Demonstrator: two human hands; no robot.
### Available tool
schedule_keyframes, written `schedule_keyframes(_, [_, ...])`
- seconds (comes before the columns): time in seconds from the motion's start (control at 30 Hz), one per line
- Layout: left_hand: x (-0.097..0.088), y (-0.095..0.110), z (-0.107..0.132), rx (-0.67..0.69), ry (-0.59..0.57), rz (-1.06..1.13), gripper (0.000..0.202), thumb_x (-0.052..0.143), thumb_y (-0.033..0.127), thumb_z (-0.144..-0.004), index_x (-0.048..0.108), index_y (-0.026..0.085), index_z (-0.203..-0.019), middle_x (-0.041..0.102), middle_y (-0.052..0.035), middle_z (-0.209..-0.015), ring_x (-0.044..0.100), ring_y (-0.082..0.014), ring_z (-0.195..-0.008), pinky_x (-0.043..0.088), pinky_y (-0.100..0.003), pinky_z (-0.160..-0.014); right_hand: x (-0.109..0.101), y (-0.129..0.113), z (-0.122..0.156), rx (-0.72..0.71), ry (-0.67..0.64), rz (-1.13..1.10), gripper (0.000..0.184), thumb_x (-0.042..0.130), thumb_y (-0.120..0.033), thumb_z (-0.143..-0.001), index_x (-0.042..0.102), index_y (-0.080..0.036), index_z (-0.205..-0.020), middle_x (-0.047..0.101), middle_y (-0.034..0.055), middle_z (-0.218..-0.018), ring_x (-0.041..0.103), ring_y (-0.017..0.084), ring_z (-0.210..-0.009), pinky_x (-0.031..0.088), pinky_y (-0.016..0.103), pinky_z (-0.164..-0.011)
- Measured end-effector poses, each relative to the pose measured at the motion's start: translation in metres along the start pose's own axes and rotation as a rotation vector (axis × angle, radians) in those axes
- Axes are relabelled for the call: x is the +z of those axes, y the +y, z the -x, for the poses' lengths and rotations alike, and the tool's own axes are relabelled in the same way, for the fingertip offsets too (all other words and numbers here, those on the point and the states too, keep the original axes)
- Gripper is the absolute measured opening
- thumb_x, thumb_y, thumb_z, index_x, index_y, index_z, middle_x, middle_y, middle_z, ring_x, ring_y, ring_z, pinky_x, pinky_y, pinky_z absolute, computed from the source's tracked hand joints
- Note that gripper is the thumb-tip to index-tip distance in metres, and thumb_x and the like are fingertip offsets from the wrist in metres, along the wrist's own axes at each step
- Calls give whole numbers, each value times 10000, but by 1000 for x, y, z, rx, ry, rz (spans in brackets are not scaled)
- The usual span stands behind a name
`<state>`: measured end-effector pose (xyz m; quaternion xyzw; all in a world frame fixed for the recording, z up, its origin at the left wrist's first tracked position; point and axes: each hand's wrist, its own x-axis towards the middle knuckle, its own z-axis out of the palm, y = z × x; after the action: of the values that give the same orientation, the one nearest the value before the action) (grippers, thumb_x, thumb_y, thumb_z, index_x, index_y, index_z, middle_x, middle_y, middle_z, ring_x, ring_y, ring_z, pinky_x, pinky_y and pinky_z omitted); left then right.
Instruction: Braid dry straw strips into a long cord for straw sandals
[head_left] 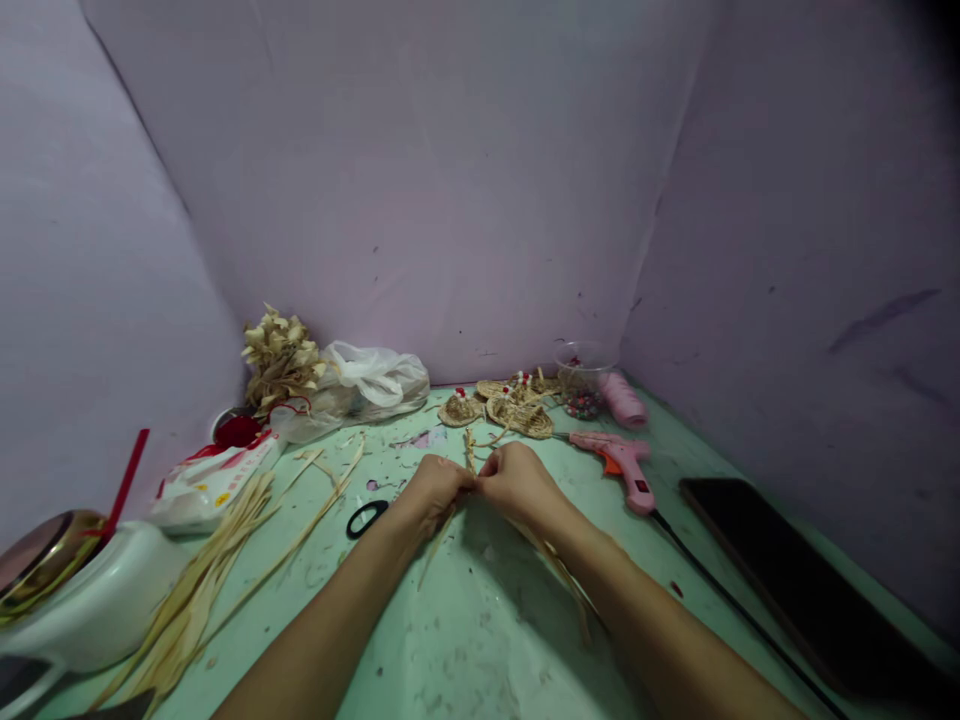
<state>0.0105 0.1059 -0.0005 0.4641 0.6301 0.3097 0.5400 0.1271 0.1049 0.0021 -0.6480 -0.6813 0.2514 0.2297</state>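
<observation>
A narrow braid of straw-coloured strips (pixel 470 450) stands up between my two hands over the middle of the table. My left hand (pixel 439 488) pinches its lower end, fingers closed. Right against it, my right hand (pixel 516 474) is closed on the same braid, thumb and fingers bent together. Loose strip ends (pixel 562 572) trail below my right forearm, and a shorter one hangs under my left wrist. A black ring-shaped handle (pixel 367 518), perhaps of scissors, lies left of my left forearm. Just beyond my hands are several small woven straw hats (pixel 460 408) with red and white beads.
A pink glue gun (pixel 613 462) with a black cord, pink thread spool (pixel 624 400), clear bead cup (pixel 583 378) and dark flat device (pixel 795 580) lie right. Left are straw strips (pixel 202 590), a tissue pack (pixel 217 485), white pot (pixel 112 595), plastic bag (pixel 375 380) and dried bundle (pixel 281 355).
</observation>
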Motion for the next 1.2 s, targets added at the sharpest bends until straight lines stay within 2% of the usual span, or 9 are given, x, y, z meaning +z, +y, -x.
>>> schedule_keyframes(0.13, [-7,0,2,-110,-52,37,192,468,156,-514,290,185,-448,224,87,-329,145,-23,-263,32,-190,-321,5,-1,3,-99,-42,-50,175,503,-156,-540,671,-139,-585,577,27,-503,458,96,-486,252,188,-433])
schedule_keyframes(0.3, [-18,-5,-1,-8,-122,40,129,495,182,-495,367,173,-484,242,93,-347,150,-16,-273,37,-184,-319,7,-3,6,-210,-71,-92,189,483,-132,-555,671,-131,-575,579,24,-500,455,100,-488,262,198,-444])
schedule_keyframes(0.4, [-22,-6,-4,-12,-119,14,118,520,202,-493,410,167,-511,250,96,-344,160,-18,-274,42,-184,-319,3,-2,7,-242,-157,-168,171,491,-137,-564,661,-128,-559,541,-3,-465,420,86,-454,248,197,-429])
schedule_keyframes(0.5, [-27,-5,-7,-36,-156,44,180,542,229,-492,371,175,-508,246,101,-352,152,-13,-281,31,-182,-324,-5,3,2,-171,-202,-284,172,518,-227,-608,619,-123,-515,480,-19,-416,369,70,-404,235,196,-401])
schedule_keyframes(0.6, [-31,-5,-9,-47,-233,73,192,541,245,-491,363,176,-510,239,103,-364,134,-10,-291,10,-184,-329,-9,10,-7,-70,-54,-397,217,502,-270,-649,572,-127,-502,496,-10,-431,398,73,-414,272,188,-412])
schedule_keyframes(0.67, [-32,-5,-10,-50,-269,63,164,543,253,-493,409,166,-531,236,106,-366,125,-9,-295,4,-184,-331,-5,12,-11,-10,-30,-494,165,501,-226,-642,556,-130,-518,527,-3,-468,439,78,-442,310,180,-437])
schedule_keyframes(0.87, [-32,-7,-11,-14,-311,43,152,539,271,-512,489,143,-578,307,89,-366,148,-13,-290,28,-182,-329,15,-8,-1,258,-283,-848,117,444,-120,-625,496,-139,-522,495,-6,-423,433,80,-378,354,196,-416])
schedule_keyframes(1.03, [-29,-5,-8,38,-236,-90,113,518,241,-525,512,138,-571,320,78,-355,179,-25,-288,65,-189,-333,20,-7,7,273,-227,-727,182,468,-131,-597,465,-148,-416,298,-62,-293,215,39,-282,142,190,-322])
schedule_keyframes(1.2, [-26,0,-5,72,-188,-164,53,490,182,-527,514,135,-537,313,73,-330,203,-34,-294,101,-194,-344,32,0,9,255,-86,-702,135,471,-150,-583,515,-138,-456,323,-61,-315,223,38,-298,133,203,-343])
